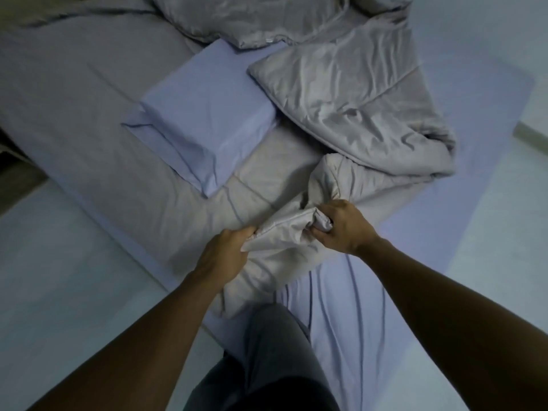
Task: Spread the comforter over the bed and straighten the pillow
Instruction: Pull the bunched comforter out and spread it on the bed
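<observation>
A grey-beige comforter (350,93) lies crumpled and folded on the bed, bunched toward the right and far side. Its near corner is gathered into a roll between my hands. My left hand (221,252) is closed on the corner's left end. My right hand (341,225) grips the bunched fabric on the right end. A lavender pillow (204,120) lies flat and skewed on the bed, left of the comforter's folded part, untouched. The lavender sheet (350,315) of the mattress shows bare near me.
My knee in grey trousers (272,339) rests on the mattress edge below my hands. Pale floor (59,277) lies to the left and to the right of the low mattress. A dark piece of furniture (14,179) stands at the left edge.
</observation>
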### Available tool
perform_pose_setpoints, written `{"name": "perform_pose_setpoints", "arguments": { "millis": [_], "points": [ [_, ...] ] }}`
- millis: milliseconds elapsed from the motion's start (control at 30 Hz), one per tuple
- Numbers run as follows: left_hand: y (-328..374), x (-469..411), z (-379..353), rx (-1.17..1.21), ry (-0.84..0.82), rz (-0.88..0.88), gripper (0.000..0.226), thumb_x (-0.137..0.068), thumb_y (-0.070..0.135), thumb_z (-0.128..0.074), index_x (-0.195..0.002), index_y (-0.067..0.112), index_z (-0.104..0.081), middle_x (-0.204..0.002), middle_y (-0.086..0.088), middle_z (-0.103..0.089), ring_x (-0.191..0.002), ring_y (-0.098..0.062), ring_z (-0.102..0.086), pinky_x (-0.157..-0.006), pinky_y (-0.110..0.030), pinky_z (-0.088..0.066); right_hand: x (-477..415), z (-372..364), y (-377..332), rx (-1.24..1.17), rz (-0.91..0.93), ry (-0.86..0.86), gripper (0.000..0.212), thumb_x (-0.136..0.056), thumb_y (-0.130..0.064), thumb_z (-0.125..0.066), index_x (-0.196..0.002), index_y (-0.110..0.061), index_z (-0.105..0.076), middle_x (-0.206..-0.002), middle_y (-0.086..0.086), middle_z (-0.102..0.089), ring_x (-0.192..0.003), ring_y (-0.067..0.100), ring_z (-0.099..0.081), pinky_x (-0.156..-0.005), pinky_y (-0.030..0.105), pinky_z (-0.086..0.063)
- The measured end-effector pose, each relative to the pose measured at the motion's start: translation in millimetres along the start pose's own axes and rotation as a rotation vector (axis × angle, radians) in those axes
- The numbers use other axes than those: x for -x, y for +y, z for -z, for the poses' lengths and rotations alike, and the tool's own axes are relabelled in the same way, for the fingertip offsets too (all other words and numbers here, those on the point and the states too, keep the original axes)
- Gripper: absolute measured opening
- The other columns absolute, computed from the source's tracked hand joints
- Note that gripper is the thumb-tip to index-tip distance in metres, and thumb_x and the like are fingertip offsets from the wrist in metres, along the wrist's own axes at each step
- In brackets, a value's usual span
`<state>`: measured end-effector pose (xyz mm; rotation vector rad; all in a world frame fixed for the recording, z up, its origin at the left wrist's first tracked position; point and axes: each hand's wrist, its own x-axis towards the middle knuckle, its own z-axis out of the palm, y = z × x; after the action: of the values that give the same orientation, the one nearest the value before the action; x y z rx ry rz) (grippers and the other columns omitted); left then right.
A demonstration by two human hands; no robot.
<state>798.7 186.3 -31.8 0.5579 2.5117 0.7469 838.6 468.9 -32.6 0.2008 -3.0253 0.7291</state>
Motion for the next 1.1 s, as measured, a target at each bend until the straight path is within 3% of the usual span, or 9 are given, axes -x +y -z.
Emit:
{"name": "perform_pose_setpoints", "arguments": {
  "millis": [133,267,400,567,733,900,1000,1100],
  "points": [
    [15,39,-26,0.014,-0.01,-0.018,0.048,-0.09,0.004,-0.054,-0.134,0.021,-0.059,-0.133,-0.007,-0.063,-0.116,-0.028,-0.062,-0.099,-0.034,-0.05,65,7,-6,0.134,-0.214,-0.082,0.04,-0.075,-0.068,-0.049,-0.075,-0.029,-0.048,-0.076,0.002,-0.07,-0.072,0.033,-0.066,-0.061,0.031,-0.048],
    [39,79,-57,0.011,-0.035,-0.055,0.051,-0.088,0.001,-0.055,-0.135,0.021,-0.057,-0.125,-0.011,-0.067,-0.11,-0.028,-0.065,-0.094,-0.026,-0.05,126,10,-1,0.204,-0.347,-0.225,0.057,-0.068,-0.076,-0.043,-0.094,-0.029,-0.062,-0.098,0.004,-0.073,-0.093,0.032,-0.067,-0.071,0.033,-0.049],
    [50,102,-85,0.025,-0.09,-0.086,0.06,-0.088,-0.003,-0.055,-0.141,0.025,-0.051,-0.13,-0.009,-0.063,-0.114,-0.025,-0.062,-0.097,-0.033,-0.051,175,9,6,0.088,-0.491,-0.368,0.06,-0.065,-0.077,-0.049,-0.102,-0.032,-0.062,-0.107,0.005,-0.07,-0.101,0.03,-0.065,-0.074,0.032,-0.047],
    [94,163,-165,0.027,-0.025,0.004,0.06,-0.088,-0.003,-0.054,-0.14,0.028,-0.052,-0.133,-0.005,-0.062,-0.116,-0.024,-0.061,-0.098,-0.034,-0.051,288,-3,17,-0.121,-0.504,-0.316,0.051,-0.067,-0.063,-0.056,-0.102,-0.026,-0.062,-0.1,0.002,-0.073,-0.095,0.027,-0.067,-0.071,0.025,-0.043],
    [127,225,-243,-0.011,-0.055,0.035,0.058,-0.09,-0.001,-0.053,-0.141,0.025,-0.051,-0.133,-0.004,-0.062,-0.116,-0.02,-0.06,-0.087,-0.012,-0.039,400,-7,35,-0.219,-0.555,-0.387,0.04,-0.07,-0.039,-0.074,-0.105,-0.022,-0.062,-0.099,0.001,-0.073,-0.094,0.025,-0.067,-0.069,0.022,-0.039],
    [166,270,-296,-0.025,-0.089,-0.014,0.06,-0.084,-0.004,-0.058,-0.138,0.021,-0.055,-0.111,-0.015,-0.072,-0.096,-0.03,-0.067,-0.082,-0.034,-0.054,483,-9,56,-0.206,-0.607,-0.491,0.047,-0.069,-0.038,-0.075,-0.111,-0.02,-0.063,-0.104,0.002,-0.073,-0.097,0.026,-0.066,-0.074,0.024,-0.043],
    [187,288,-327,-0.101,-0.078,-0.069,0.053,-0.079,0.002,-0.069,-0.129,0.019,-0.065,-0.098,-0.018,-0.074,-0.083,-0.035,-0.068,-0.077,-0.035,-0.054,527,-15,67,-0.139,-0.648,-0.552,0.045,-0.07,-0.038,-0.072,-0.11,-0.019,-0.064,-0.107,0.002,-0.073,-0.1,0.028,-0.067,-0.077,0.027,-0.049],
    [196,299,-350,-0.195,-0.101,-0.133,0.044,-0.078,0.02,-0.078,-0.121,0.018,-0.069,-0.097,-0.013,-0.075,-0.079,-0.033,-0.068,-0.076,-0.037,-0.052,564,-22,69,-0.102,-0.684,-0.607,0.035,-0.072,-0.039,-0.068,-0.102,-0.022,-0.065,-0.105,0.003,-0.074,-0.099,0.03,-0.068,-0.08,0.029,-0.051]
  ]
}}
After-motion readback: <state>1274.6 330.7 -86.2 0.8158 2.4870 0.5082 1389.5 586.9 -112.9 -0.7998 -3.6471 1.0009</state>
